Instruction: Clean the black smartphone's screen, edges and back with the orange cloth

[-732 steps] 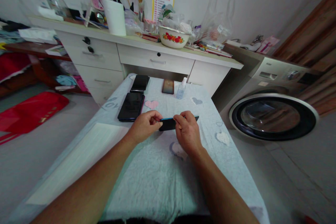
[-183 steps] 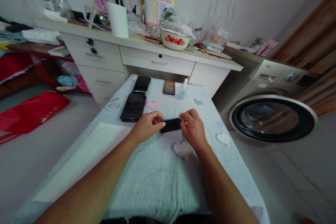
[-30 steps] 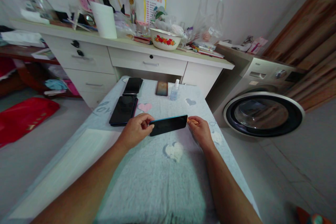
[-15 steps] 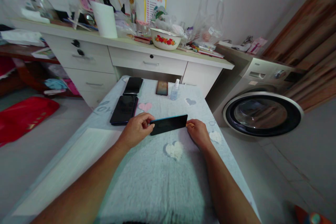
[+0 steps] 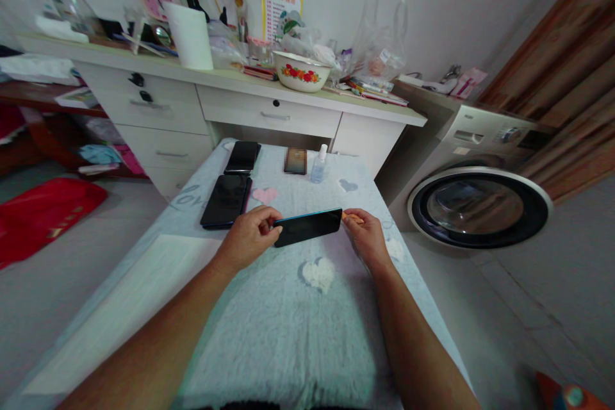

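A dark smartphone (image 5: 308, 228) with a blue edge is tilted up on its long side above the cloth-covered table (image 5: 288, 327). My left hand (image 5: 252, 236) pinches its left end between thumb and fingers. At the phone's right end, my right hand (image 5: 368, 237) has its fingers closed on a small orange thing (image 5: 353, 218), mostly hidden by the fingers. That orange piece meets the phone's upper right corner; its kind is unclear. Beyond my left hand lie more dark phones, one group (image 5: 227, 200) nearer and another (image 5: 243, 157) farther back.
A clear spray bottle (image 5: 318, 164) stands near the table's far edge, beside a small brown patterned box (image 5: 295, 161). Behind is a white desk (image 5: 269, 109) with a floral bowl (image 5: 302, 72) on top. A front-loading washing machine (image 5: 480, 205) stands at the right.
My right hand has turned and risen slightly at the phone's right end, and more of the orange thing shows. The left hand and phone stay nearly the same.
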Motion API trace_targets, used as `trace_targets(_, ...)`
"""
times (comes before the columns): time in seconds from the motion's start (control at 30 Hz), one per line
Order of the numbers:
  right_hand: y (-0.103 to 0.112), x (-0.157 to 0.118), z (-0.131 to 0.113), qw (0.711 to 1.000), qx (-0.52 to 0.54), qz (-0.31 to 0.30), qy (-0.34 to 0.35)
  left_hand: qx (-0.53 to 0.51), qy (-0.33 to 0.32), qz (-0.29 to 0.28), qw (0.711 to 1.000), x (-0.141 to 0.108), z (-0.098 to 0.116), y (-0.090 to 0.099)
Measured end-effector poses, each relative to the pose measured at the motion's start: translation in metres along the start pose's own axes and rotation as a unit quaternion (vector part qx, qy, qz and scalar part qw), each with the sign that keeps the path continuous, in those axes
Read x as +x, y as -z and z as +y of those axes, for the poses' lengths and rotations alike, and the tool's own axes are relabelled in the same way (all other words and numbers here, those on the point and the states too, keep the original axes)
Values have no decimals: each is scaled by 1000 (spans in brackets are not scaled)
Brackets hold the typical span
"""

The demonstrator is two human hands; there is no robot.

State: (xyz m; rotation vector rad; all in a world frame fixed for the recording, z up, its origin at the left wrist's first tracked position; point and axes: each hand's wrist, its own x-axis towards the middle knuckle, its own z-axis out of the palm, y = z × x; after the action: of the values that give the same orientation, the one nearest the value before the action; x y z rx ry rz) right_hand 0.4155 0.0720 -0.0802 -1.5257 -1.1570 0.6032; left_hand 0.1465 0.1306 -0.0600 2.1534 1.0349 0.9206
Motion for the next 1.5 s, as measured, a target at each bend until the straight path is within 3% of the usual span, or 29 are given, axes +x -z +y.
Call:
trace_targets(0.17,-2,-1,-8,998,59,6,19,5,-2,0,1000,0,0,0)
trace_targets(0.3,-2,-1,-9,999,47,8,10,7,-4,3,1000,0,-1,0)
trace_targets(0.63,1,0,7,991,-128,-22,11,1,-5,0,1000,-1,-1,-1)
trace_targets(1.2,0,-5,-7,919,-383,-69,57,10,-9,4,1000,-1,-1,0)
trace_targets(1.33,1,-5,-9,939,-336,-59,43,6,-7,2,1000,0,-1,-1)
trace_targets(1.5,1,-1,-2,981,-190,-23,12,6,-6,0,1000,-1,0,0)
